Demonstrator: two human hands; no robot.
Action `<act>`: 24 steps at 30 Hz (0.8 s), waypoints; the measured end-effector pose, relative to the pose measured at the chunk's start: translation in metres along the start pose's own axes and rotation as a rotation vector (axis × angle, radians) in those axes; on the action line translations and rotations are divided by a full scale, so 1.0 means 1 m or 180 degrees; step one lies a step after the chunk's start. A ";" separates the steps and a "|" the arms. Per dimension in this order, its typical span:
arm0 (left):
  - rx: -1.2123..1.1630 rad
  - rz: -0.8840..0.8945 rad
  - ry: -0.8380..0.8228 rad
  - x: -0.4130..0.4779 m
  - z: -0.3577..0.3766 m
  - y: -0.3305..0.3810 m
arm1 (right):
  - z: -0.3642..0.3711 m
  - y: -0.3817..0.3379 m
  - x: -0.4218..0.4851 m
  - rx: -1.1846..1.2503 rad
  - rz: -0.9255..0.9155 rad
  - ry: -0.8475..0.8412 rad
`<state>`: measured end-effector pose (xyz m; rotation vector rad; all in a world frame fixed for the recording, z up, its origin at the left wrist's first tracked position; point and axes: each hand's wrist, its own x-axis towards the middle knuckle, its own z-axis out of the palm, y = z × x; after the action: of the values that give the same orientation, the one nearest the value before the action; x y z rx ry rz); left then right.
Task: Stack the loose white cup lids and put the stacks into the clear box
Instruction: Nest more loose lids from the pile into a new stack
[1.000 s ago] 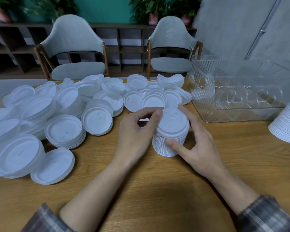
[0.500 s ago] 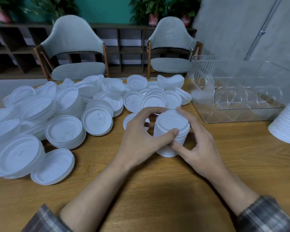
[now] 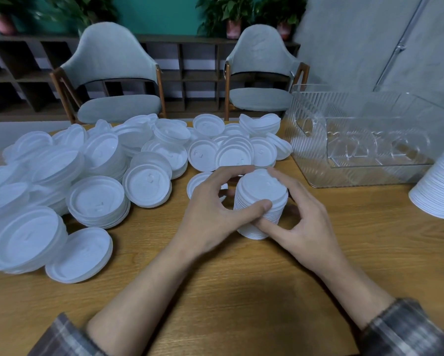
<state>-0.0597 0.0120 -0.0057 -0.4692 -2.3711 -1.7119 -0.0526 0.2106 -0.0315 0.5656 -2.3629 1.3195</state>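
- Two hands hold one tall stack of white lids (image 3: 263,187) between them, near the middle of the worktop (image 3: 241,291).
- The left hand (image 3: 210,214) wraps round the left side of the stack. Its thumb lies across the front, and its fingers curl over the far top edge.
- The right hand (image 3: 305,222) wraps round the right side. Its thumb presses low on the front, just under the left thumb, and its pointing finger touches the far top rim.
- The stack stands up straight on the worktop, with its top lid facing up.
- One single lid (image 3: 199,181) lies flat just behind the left hand, partly hidden by it.
- Lots of loose lids (image 3: 100,163) cover the left and far parts of the worktop. Some sit in short piles and some lean on each other.
- The clear box (image 3: 369,140) stands on the far right part of the worktop, apart from the hands. Its walls have ribs.
- A second stack (image 3: 439,191) lies tipped over at the right edge, in front of the box.
- Checked sleeves (image 3: 408,330) show at the bottom corners.
- Two grey chairs (image 3: 115,73) stand past the worktop, in front of a dark shelf (image 3: 18,70) with green plants (image 3: 226,9) in pots on top.
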 end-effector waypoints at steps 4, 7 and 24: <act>-0.0118 -0.0057 -0.0047 0.002 -0.002 -0.005 | 0.000 0.002 0.002 -0.0160 0.0082 0.0052; 0.0822 0.0153 0.0561 0.006 -0.012 -0.016 | -0.003 0.005 0.003 -0.0185 0.0202 0.0177; 0.1468 -0.0333 0.0115 0.009 -0.023 -0.024 | -0.005 0.006 0.003 -0.0164 0.0356 0.0129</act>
<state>-0.0776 -0.0155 -0.0170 -0.2391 -2.6869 -1.1328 -0.0571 0.2173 -0.0318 0.3931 -2.4185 1.2998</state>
